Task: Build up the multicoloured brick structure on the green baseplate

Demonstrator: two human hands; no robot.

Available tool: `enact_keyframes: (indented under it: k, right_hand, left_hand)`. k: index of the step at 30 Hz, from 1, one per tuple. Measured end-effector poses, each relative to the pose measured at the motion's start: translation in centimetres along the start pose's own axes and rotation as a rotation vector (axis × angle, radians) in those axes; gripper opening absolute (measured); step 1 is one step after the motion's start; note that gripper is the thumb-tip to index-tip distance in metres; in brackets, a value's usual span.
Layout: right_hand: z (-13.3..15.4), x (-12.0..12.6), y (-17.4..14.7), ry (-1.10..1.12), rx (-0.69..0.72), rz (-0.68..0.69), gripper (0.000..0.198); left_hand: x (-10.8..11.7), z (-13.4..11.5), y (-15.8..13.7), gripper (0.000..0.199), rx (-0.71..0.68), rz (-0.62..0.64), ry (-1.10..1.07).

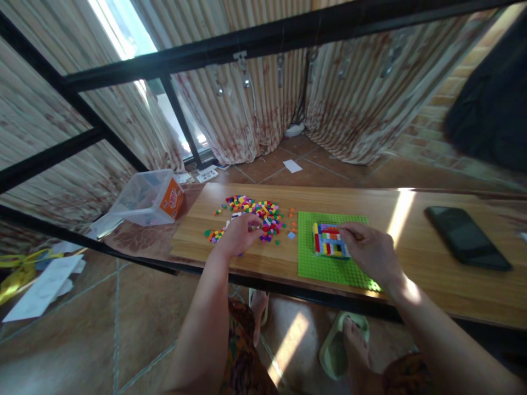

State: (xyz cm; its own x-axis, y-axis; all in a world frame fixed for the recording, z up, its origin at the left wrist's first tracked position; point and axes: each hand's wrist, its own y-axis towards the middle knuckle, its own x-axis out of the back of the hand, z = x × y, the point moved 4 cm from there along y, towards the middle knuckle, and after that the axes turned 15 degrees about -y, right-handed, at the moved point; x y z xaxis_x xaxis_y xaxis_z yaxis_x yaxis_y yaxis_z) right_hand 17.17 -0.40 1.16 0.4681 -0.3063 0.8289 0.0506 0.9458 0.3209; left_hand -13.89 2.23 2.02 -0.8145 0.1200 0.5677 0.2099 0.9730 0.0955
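Small toy building bricks in many colours lie in a loose pile [247, 204] on the wooden table. My left hand [239, 236] is over the near side of this pile, its thumb and fingers curled together; whatever they hold is too small to make out. A green studded baseplate [307, 263] lies to the right, bearing a low rectangular build of coloured bricks [327, 241]. At the build's right side is my right hand [373, 252], fingertips pinched close over its top. Any brick in that pinch is hidden, and the hand covers the build's right end.
A few orange bricks [293, 219] and a light blue brick [291, 235] lie between pile and baseplate. A dark phone [465, 236] rests on the table's right part. On the floor beyond the left end stands a clear plastic bin [142, 197] with an orange label.
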Motion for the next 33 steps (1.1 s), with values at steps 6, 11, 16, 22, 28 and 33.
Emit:
enact_keyframes:
  k: [6, 11, 16, 22, 28, 33]
  right_hand:
    - [1.8, -0.1, -0.5, 0.342, -0.077, 0.112, 0.024]
    - [2.7, -1.2, -0.9, 0.614, -0.099, 0.194, 0.029]
    - [2.9, -1.4, -0.7, 0.736, -0.158, 0.181, 0.023]
    - [2.4, -0.7, -0.4, 0.940, -0.287, 0.181, 0.022]
    - [1.8, -0.1, -0.2, 1.073, -0.334, 0.204, 0.022]
    - [1.4, 0.1, -0.1, 1.117, -0.347, 0.226, 0.020]
  left_hand:
    - [-4.8, -3.8, 0.5, 0.013, -0.104, 0.070, -0.365]
    - [-8.6, -6.4, 0.8, 0.009, -0.166, 0.059, -0.383]
    - [-10.0, -7.9, 1.1, 0.009, -0.242, -0.025, -0.333]
    - [-10.7, -8.6, 1.4, 0.012, -0.305, -0.048, -0.330]
    - [-11.2, -9.0, 1.8, 0.009, -0.293, -0.049, -0.463]
    - [-11.6, -9.3, 1.9, 0.012, -0.252, -0.043, -0.565]
